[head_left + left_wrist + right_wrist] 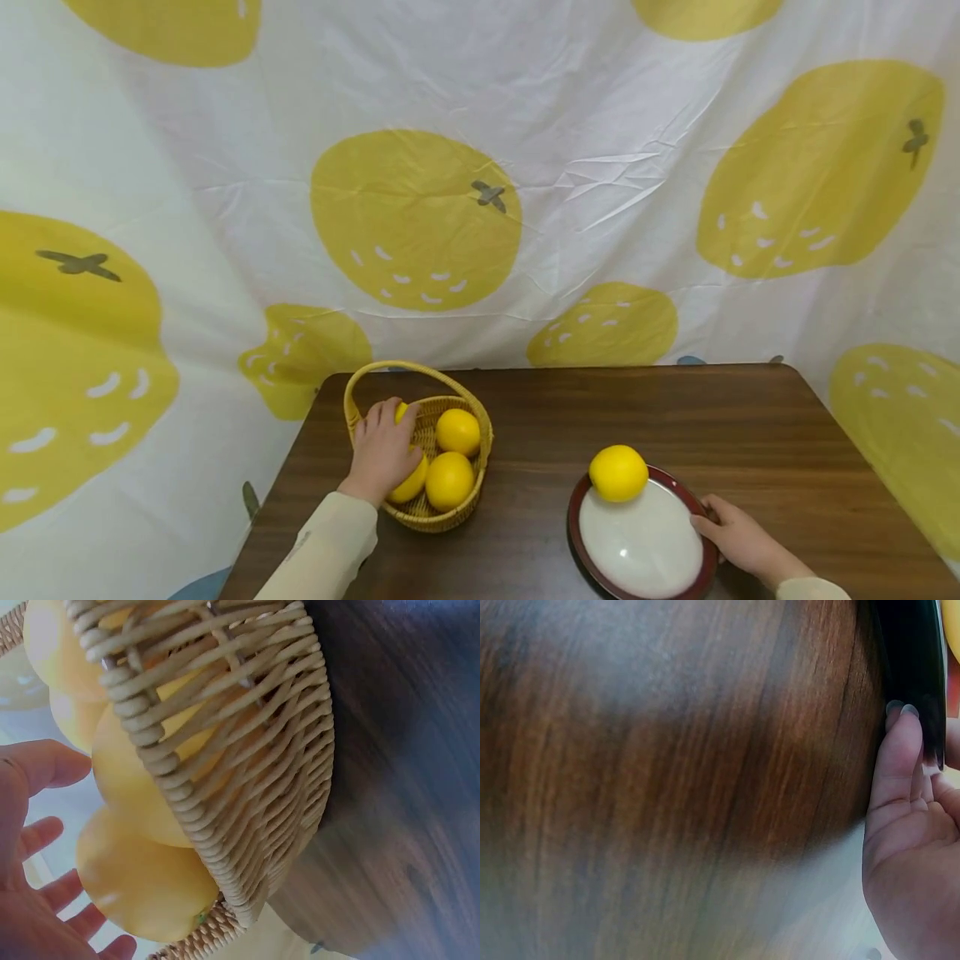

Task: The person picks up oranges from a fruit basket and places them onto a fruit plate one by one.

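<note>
A wicker basket (431,523) with a tall arched handle stands on the table's left side, with several yellow lemons (449,482) inside. My left hand (383,454) is over its left part, partly covering two of the lemons. In the left wrist view the fingers (61,890) are spread beside a lemon (142,877), and the thumb tip is right at another one. My right hand (742,537) pinches the right rim of a white plate (645,542) with a dark red border, thumb on top and fingers underneath. One lemon (618,473) sits at the plate's far edge.
The dark wooden table (525,417) carries the basket and the plate, with a gap between them. Behind it hangs a white cloth (570,192) printed with large yellow fruit, reaching round both sides.
</note>
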`<action>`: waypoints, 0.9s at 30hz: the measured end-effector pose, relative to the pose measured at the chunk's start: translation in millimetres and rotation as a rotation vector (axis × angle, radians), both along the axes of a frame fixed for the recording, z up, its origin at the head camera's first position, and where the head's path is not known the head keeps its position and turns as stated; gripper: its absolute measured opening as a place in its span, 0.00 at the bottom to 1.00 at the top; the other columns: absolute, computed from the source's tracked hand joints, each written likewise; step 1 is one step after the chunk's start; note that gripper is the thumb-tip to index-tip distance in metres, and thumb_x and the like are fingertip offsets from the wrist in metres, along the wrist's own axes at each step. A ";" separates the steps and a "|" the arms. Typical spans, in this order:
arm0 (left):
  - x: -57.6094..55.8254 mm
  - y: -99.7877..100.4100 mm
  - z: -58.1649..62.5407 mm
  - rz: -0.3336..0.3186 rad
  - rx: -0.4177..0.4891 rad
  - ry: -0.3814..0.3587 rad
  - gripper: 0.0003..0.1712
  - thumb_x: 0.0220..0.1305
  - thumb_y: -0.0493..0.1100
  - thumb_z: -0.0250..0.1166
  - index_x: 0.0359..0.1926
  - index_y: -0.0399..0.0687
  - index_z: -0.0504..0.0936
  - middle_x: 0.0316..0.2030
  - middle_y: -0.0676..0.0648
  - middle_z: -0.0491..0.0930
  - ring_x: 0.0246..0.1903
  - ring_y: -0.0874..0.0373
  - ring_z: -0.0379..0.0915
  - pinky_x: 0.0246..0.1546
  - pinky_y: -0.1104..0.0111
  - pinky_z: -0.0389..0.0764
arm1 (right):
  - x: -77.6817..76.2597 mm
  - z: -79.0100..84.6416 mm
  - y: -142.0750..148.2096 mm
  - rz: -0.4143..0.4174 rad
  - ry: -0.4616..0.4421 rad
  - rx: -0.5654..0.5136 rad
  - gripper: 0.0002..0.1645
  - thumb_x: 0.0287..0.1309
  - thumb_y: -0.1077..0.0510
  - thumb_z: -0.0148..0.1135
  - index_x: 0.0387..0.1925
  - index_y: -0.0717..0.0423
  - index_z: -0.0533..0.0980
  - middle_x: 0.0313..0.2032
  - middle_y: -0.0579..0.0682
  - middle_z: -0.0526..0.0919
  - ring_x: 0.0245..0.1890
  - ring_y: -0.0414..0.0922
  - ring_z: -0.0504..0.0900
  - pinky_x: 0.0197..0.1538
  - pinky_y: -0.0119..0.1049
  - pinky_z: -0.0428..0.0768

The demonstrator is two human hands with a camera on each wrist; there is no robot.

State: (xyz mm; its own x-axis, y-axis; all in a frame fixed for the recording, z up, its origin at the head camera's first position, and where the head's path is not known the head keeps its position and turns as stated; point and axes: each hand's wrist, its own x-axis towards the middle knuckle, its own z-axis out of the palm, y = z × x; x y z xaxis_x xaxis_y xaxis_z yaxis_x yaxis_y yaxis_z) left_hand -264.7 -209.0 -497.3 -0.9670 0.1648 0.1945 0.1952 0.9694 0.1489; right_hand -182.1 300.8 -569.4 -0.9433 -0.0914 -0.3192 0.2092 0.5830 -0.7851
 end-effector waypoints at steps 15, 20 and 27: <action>-10.2 -7.4 1.5 0.030 0.013 -0.026 0.37 0.64 0.46 0.68 0.72 0.48 0.67 0.69 0.32 0.62 0.68 0.31 0.57 0.62 0.35 0.64 | 0.1 1.0 -0.5 -0.001 -0.018 0.004 0.14 0.74 0.57 0.53 0.48 0.66 0.71 0.31 0.50 0.76 0.29 0.45 0.75 0.30 0.34 0.77; -14.0 -5.2 1.2 0.074 -0.007 -0.036 0.39 0.62 0.47 0.70 0.72 0.48 0.66 0.68 0.31 0.63 0.67 0.31 0.59 0.62 0.37 0.65 | -0.6 -0.1 -0.5 -0.002 -0.010 0.006 0.13 0.74 0.58 0.53 0.47 0.66 0.71 0.30 0.50 0.76 0.28 0.45 0.75 0.30 0.34 0.77; -15.8 2.4 5.0 0.160 -0.033 -0.093 0.41 0.63 0.50 0.70 0.73 0.49 0.65 0.66 0.31 0.65 0.65 0.31 0.61 0.62 0.40 0.66 | -1.3 -0.1 -1.1 -0.006 -0.014 0.016 0.13 0.73 0.57 0.53 0.48 0.66 0.71 0.30 0.50 0.77 0.28 0.45 0.75 0.30 0.35 0.77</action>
